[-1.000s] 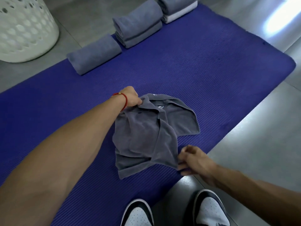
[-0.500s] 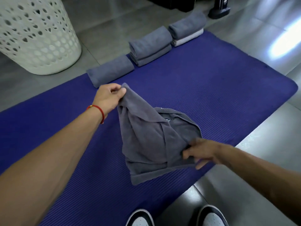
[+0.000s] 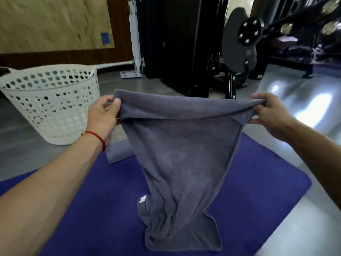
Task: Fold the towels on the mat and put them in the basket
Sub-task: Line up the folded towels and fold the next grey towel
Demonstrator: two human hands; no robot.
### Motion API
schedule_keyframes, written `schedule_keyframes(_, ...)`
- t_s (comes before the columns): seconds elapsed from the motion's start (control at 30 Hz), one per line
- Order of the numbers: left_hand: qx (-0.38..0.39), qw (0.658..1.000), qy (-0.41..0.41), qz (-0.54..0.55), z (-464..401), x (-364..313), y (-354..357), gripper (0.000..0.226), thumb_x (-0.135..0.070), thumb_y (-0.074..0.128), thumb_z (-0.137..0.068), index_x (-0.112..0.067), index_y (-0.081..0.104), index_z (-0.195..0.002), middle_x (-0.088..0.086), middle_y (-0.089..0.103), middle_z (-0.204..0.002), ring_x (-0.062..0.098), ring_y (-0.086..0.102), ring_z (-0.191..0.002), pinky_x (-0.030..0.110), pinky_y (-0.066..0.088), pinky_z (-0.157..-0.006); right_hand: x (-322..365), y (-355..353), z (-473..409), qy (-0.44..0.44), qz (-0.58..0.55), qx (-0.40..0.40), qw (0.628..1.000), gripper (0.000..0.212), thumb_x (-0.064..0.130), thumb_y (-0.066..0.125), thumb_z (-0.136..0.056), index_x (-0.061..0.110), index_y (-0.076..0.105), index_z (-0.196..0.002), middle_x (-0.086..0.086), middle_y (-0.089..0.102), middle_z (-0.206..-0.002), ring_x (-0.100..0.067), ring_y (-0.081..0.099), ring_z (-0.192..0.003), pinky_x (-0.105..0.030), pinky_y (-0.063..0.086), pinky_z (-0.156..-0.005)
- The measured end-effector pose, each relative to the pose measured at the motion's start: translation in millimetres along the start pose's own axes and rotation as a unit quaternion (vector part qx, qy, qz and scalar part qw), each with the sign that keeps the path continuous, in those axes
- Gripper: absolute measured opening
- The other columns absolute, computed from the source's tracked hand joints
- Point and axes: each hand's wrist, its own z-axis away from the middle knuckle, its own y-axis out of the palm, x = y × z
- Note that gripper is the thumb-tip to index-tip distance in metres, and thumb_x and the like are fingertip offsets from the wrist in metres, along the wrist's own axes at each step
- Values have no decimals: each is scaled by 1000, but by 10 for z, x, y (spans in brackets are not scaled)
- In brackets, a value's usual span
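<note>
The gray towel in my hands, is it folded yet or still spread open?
Spread, not folded: the gray towel hangs from the left hand and right hand, bottom bunched on the mat.

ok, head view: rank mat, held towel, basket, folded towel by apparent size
1. mat, though towel and arms cover much of it
2. held towel, nearer the camera, so inflated
3. basket
4. folded towel, mostly hidden behind the held one

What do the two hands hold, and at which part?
A grey towel: the left hand and the right hand each pinch one top corner.
</note>
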Motion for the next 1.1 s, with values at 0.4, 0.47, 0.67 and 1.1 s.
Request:
schedule_keyframes(0.4,-147,979,136,-50,-846,-1493,-65,20,-42,56,-90,-30,60,-74,-7,59,-75,13,54,-77,40,52,-79,1280,43,-564,-88,117,-169,975,31,29,38,-107,12,58,-90,-9,56,-90,-24,49,-88,-34,35,-76)
schedule_keyframes(0.47,-169,974,132,-66,-889,-1514,-182,20,-45,57,-88,-31,60,-75,-5,61,-74,15,55,-76,44,54,-82,1293,29,-531,-111,104,-203,967,27,28,34,-110,14,52,-95,-9,54,-89,-28,46,-82,-32,29,-72)
schedule_keyframes(0.67,-163,974,136,-81,-841,-1462,-431,20,-44,59,-91,-32,62,-75,1,61,-77,15,51,-71,37,44,-69,1417,-139,-484,-274,122,-185,936,25,27,39,-111,16,60,-103,-5,56,-76,-11,47,-63,-21,34,-56)
schedule_keyframes(1.1,23,980,105,-168,-377,-765,-215,13,-31,52,-106,-23,63,-105,2,70,-92,17,66,-82,36,54,-70,205,-114,-291,-121,-22,-105,987,36,31,46,-108,4,62,-88,-9,61,-82,-18,52,-77,-38,46,-71)
